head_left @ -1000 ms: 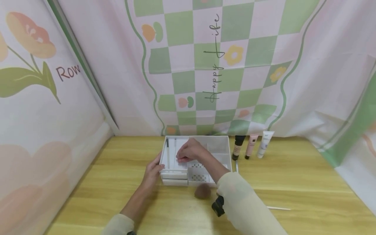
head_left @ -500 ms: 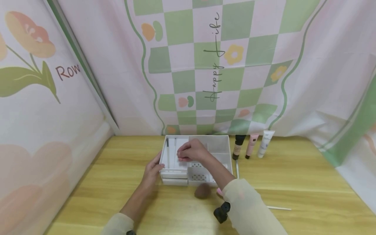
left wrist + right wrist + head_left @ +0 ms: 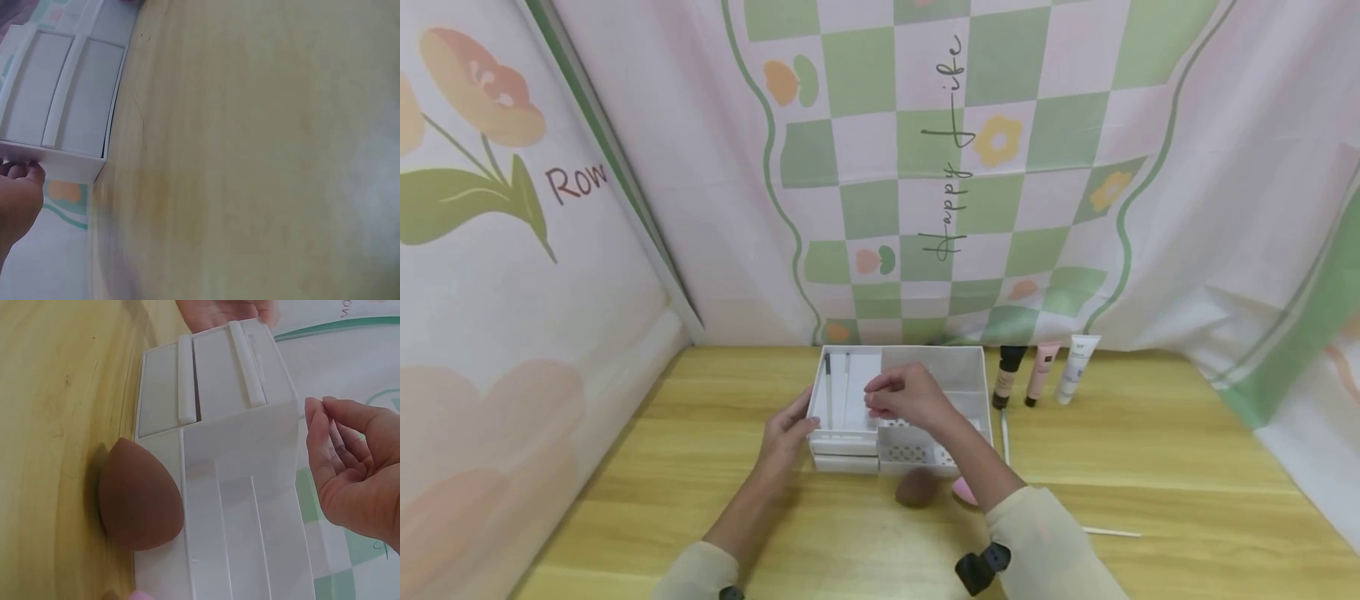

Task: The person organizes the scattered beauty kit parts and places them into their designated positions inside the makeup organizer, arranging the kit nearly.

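Note:
A white desktop organizer box (image 3: 932, 358) with small drawers (image 3: 846, 450) stands on the table. My left hand (image 3: 786, 433) holds its left side, thumb at the front corner; the left wrist view shows part of that hand (image 3: 19, 200) against the side wall. In the upper left compartment lie a slim stick with a dark end (image 3: 829, 392) and a thinner pale stick (image 3: 847, 392). Above the compartment's right divider hovers my right hand (image 3: 910, 396). In the right wrist view this hand (image 3: 356, 456) has loosely curled fingers, thumb and index tips close together, with nothing visible between them.
A brown makeup sponge (image 3: 917, 487) sits before the box, a pink sponge (image 3: 964, 491) beside it, partly behind the forearm. Black-and-beige (image 3: 1006, 379), pink (image 3: 1042, 375) and white tubes (image 3: 1077, 369) stand at the right. Pale slender sticks (image 3: 1005, 437) lie on the wooden table (image 3: 1187, 467).
My right hand has drawn back to the right, away from the thin pale stick, which stays in the compartment. The pink sponge has come into view. My left hand keeps its place on the box.

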Motion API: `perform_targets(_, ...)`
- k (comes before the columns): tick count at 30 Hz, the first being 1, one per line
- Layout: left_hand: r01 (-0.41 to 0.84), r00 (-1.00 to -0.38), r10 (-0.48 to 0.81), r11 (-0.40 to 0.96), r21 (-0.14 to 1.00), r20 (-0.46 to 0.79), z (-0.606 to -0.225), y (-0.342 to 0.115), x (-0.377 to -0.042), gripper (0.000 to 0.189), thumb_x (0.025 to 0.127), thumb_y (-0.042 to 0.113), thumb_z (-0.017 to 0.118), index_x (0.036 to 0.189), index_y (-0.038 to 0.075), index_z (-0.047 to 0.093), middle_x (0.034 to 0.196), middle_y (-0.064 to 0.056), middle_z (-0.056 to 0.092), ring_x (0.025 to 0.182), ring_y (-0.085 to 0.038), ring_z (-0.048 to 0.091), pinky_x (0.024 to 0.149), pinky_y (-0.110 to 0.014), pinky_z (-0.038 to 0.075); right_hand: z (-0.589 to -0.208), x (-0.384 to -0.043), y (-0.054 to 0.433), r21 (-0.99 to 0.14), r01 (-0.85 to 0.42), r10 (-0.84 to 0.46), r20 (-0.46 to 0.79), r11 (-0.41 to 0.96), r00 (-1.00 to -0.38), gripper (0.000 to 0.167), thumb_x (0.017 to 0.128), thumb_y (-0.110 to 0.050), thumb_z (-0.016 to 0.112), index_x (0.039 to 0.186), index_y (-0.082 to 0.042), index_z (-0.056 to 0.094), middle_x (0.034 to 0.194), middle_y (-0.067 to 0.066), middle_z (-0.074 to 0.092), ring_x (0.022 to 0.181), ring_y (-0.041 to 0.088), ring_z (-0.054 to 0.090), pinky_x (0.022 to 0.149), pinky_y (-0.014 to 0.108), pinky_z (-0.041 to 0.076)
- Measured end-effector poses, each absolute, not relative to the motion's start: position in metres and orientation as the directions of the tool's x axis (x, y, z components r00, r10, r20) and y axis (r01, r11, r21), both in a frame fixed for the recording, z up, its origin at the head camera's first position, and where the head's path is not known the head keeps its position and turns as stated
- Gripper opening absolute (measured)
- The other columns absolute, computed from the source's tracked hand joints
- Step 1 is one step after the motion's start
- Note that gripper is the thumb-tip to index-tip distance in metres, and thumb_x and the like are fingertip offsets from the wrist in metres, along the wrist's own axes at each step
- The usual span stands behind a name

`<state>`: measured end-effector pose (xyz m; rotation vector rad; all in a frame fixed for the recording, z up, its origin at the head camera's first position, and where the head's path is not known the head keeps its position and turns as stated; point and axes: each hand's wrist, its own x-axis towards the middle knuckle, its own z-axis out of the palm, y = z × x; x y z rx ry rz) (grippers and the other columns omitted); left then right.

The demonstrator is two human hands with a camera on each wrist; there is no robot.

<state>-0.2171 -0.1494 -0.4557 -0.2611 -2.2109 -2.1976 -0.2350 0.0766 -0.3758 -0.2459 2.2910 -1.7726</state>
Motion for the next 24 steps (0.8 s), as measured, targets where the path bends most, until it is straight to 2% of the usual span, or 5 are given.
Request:
perform_targets(5,0.126,-0.987,0.098,0.007,0.992,0.125,-0.455,-0.150,-0.217,0.057,0.097,0.007,0.053,0.152,-0.002,0.040,0.161,-0.020,0.039,0.150,-0.037,0.038,0.116,-0.024,0.041,-0.377,-0.229,0.087,-0.965,0.004,-0.273,-0.078,0.261,-0.959,0.021,0.093,-0.002,0.067,0.110,0.010,0.070,0.097,0.020,0.077,0.074,0.008,0.072,0.080,0.033,0.066)
perform_targets(13,0.111,-0.991,0.080,0.039,0.993,0.108,-0.457,-0.150,-0.215,0.054,0.099,0.010,0.054,0.151,-0.001,0.043,0.160,-0.019,0.043,0.148,-0.036,0.043,0.119,-0.032,0.041,-0.378,-0.221,0.096,-0.972,-0.004,-0.271,-0.061,0.234,-0.961,0.023,0.092,0.000,0.067,0.111,0.012,0.069,0.100,0.024,0.076,0.077,0.010,0.073,0.078,0.030,0.066)
perform_targets(20,0.127,-0.990,0.058,0.017,0.992,0.126,-0.458,-0.148,-0.215,0.056,0.097,0.007,0.055,0.151,-0.001,0.043,0.159,-0.020,0.043,0.148,-0.036,0.042,0.110,-0.012,0.042,-0.382,-0.219,0.106,-0.977,-0.011,-0.276,-0.050,0.214,-0.960,0.030,0.094,-0.003,0.065,0.118,0.014,0.066,0.102,0.023,0.076,0.078,0.008,0.072,0.084,0.035,0.066)
perform_targets(24,0.151,-0.986,0.065,-0.004,0.988,0.151,-0.458,-0.147,-0.217,0.056,0.097,0.006,0.053,0.151,-0.002,0.042,0.160,-0.021,0.042,0.149,-0.038,0.041,0.106,-0.008,0.042,-0.382,-0.215,0.115,-0.982,-0.018,-0.263,-0.033,0.188,-0.964,0.034,0.093,-0.004,0.065,0.121,0.015,0.064,0.098,0.016,0.077,0.078,0.006,0.072,0.084,0.030,0.065)
